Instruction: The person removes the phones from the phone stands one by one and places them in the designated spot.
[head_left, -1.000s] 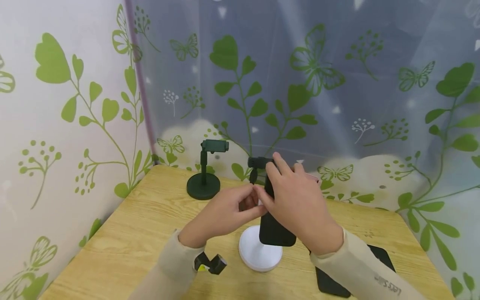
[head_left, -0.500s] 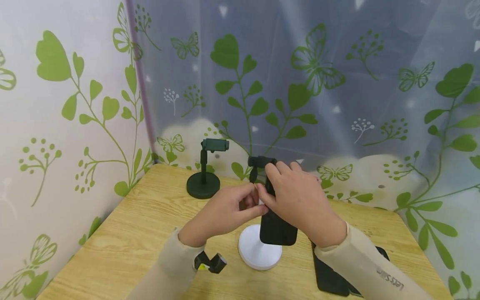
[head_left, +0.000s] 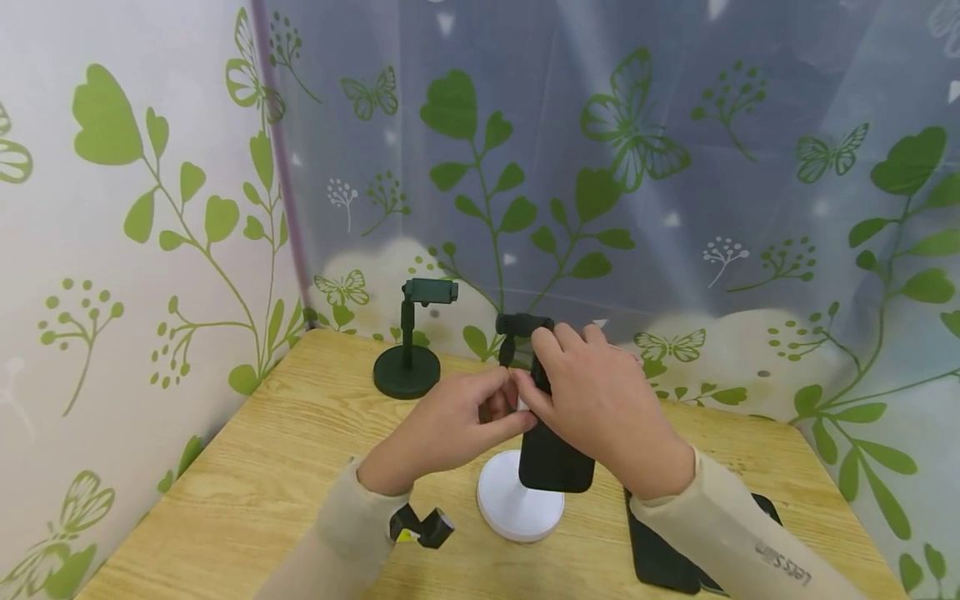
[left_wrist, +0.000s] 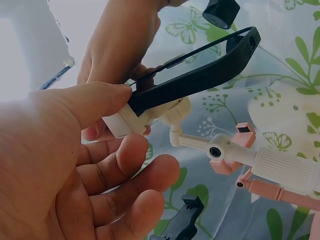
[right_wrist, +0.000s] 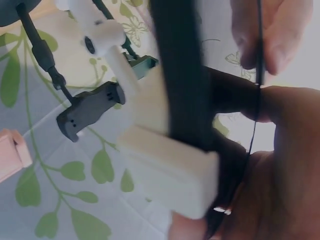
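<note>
A black-cased phone (head_left: 557,462) sits tilted at the white phone stand (head_left: 517,512), whose round base stands on the table. My right hand (head_left: 603,408) grips the phone from above and the right side. My left hand (head_left: 453,421) is at the phone's left edge, fingertips meeting those of the right hand. In the left wrist view, my left thumb and fingers pinch the stand's white clamp (left_wrist: 122,121) beside the phone (left_wrist: 200,72). Close up in the right wrist view, the white clamp (right_wrist: 167,172) lies against the dark phone edge (right_wrist: 180,75); fine contact there is blurred.
A dark green phone stand (head_left: 407,371) stands at the back left of the wooden table (head_left: 300,467). Behind the phone is a black stand's holder (head_left: 522,324). Pink stand parts (left_wrist: 272,190) show in the left wrist view. Dark flat phones (head_left: 660,550) lie under the right forearm.
My right hand's fingers have drawn down from the phone's upper end and curled more over it, with the forearm slightly right. My left hand stays nearly still.
</note>
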